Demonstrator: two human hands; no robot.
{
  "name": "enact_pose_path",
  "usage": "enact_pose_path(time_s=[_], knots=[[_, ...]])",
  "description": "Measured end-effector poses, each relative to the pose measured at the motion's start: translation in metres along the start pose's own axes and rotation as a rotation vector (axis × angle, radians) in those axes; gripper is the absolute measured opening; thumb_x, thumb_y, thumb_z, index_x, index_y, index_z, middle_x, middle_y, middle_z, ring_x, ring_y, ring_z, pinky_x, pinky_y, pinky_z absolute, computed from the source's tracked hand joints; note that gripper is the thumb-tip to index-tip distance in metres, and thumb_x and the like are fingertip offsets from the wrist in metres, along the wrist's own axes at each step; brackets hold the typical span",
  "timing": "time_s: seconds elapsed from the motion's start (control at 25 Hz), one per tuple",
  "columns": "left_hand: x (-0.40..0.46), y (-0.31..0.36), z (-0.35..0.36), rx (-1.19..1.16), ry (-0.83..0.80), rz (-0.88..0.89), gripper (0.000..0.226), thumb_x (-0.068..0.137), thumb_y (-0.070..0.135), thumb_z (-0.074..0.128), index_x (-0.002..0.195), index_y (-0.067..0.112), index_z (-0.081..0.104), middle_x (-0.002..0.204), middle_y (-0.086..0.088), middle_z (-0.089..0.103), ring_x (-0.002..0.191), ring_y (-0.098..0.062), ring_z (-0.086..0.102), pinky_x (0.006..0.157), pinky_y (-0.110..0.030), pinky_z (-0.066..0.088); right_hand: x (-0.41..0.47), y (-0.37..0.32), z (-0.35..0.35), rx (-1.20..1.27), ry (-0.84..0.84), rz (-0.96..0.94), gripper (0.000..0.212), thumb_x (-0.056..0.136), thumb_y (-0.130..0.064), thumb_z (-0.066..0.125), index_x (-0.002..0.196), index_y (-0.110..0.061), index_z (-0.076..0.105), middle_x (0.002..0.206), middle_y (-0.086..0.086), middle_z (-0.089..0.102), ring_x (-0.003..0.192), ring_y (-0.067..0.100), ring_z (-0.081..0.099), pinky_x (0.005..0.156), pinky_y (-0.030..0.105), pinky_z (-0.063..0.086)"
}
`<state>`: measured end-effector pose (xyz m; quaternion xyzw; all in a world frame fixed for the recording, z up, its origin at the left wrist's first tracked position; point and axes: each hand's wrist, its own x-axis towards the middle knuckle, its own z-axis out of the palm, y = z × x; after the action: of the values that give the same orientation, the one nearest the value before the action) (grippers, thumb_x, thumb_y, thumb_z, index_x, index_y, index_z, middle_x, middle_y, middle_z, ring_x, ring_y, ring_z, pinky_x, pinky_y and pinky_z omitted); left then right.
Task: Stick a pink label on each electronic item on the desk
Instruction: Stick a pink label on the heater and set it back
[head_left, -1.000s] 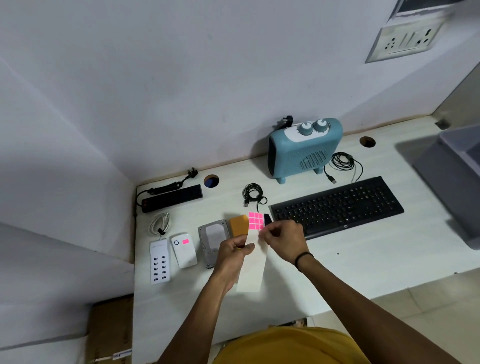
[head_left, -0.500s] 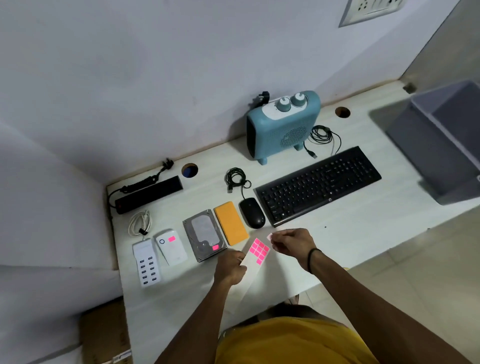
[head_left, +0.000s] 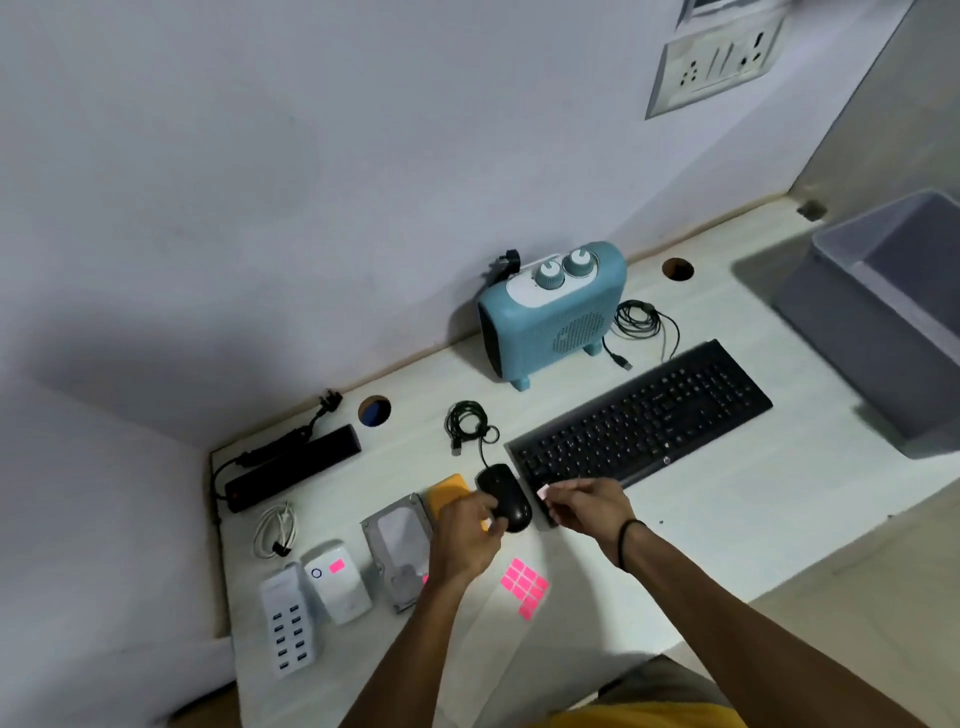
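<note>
Since sheet (head_left: 523, 586) dropped: left hand (head_left: 467, 535) on mouse (head_left: 506, 496).

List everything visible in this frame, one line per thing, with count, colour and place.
fan heater: 1, blue, back of desk by wall
keyboard: 1, black, right of centre
mouse: 1, black, left of keyboard, wired
power strip: 1, black, back left
coiled cables: 2 black, 1 white
USB charging hub: 1, white, front left
white device: 1, pink label on it, beside hub
hard drive: 1, silver, partly under left hand
orange item: 1, behind left hand
label sheet: 1, pink labels, lying on desk
bin: 1, grey, far right
wall socket panel: 1, top right
left hand: at mouse
right hand: pinching a pale label beside mouse
</note>
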<state>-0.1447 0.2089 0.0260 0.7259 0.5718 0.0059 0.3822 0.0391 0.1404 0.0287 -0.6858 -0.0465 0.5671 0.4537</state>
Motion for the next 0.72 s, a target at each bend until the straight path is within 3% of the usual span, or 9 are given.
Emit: enact_pose_path(time_s=[0.24,0.4,0.56,0.64,0.72], knots=[[0.103,0.141,-0.062,-0.097,0.259,0.216,0.030,0.085,0.030,0.075,0.114,0.023,0.073,0.106,0.001,0.075,0.096,-0.012,0.069,0.090,-0.031,0.057,0.054,-0.122,-0.021,0.064,0.013,-0.152,0.017,0.077,-0.008,0.080,0.086,0.005,0.075,0.075,0.017,0.070,0.064,0.022,0.064,0.070,0.032,0.056],[0.163,0.231,-0.100,0.134,0.384,0.457,0.064,0.070,0.054,0.081,0.126,0.027,0.064,0.118,-0.001,0.067,0.108,-0.021,0.062,0.093,-0.034,0.049,0.086,-0.176,-0.043,0.136,0.004,-0.196,0.007,0.079,-0.001,0.075,0.084,0.004,0.073,0.075,0.019,0.067,0.063,0.024,0.061,0.072,0.033,0.055],[0.221,0.278,-0.123,0.538,0.139,0.376,0.117,0.048,0.079,0.082,0.149,0.040,0.037,0.140,-0.003,0.053,0.132,-0.028,0.049,0.104,-0.044,0.043,0.117,-0.197,-0.063,0.112,-0.007,-0.181,0.008,0.077,-0.006,0.076,0.082,0.000,0.076,0.073,0.016,0.069,0.063,0.023,0.062,0.074,0.033,0.057],[0.247,0.287,-0.128,0.585,-0.047,0.293,0.130,0.038,0.082,0.083,0.150,0.043,0.031,0.145,-0.003,0.052,0.135,-0.028,0.048,0.105,-0.046,0.044,0.128,-0.202,-0.068,0.126,-0.016,-0.164,0.009,0.078,-0.006,0.076,0.084,0.000,0.076,0.073,0.014,0.070,0.064,0.022,0.063,0.077,0.034,0.058],[0.263,0.289,-0.131,0.570,-0.211,0.206,0.129,0.034,0.079,0.087,0.147,0.046,0.035,0.144,0.004,0.056,0.128,-0.023,0.055,0.101,-0.041,0.049,0.136,-0.205,-0.070,0.144,-0.028,-0.150,0.008,0.081,-0.004,0.075,0.087,0.001,0.076,0.073,0.012,0.071,0.065,0.020,0.064,0.077,0.032,0.058]])
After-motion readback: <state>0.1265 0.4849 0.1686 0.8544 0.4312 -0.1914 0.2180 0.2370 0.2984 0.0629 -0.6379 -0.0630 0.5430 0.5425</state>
